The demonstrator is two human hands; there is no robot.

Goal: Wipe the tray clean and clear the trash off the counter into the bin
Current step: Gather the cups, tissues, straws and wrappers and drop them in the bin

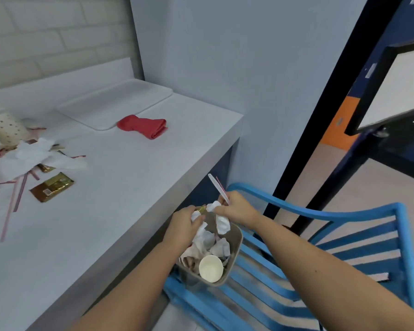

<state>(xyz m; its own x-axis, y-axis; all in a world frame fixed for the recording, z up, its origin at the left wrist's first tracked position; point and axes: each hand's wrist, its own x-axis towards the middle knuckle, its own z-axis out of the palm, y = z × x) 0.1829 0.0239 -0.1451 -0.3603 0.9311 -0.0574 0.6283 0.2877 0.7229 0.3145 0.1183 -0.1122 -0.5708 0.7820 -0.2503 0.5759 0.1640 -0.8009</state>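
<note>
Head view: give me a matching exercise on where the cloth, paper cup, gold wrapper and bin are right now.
Things:
1. cloth
2. paper cup
3. gold wrapper
4. bin

Places:
A. on the blue chair
B. beside the tray
C. inside the bin
D. on the counter, next to the straws

Pairs: 1-B, 2-C, 3-D, 4-A

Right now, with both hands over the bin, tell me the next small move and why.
Probably release both grips: the left hand holds crumpled paper and the right hand holds a tissue and a spoon, both above the bin, so the trash should fall in. More litter waits on the counter.
</note>
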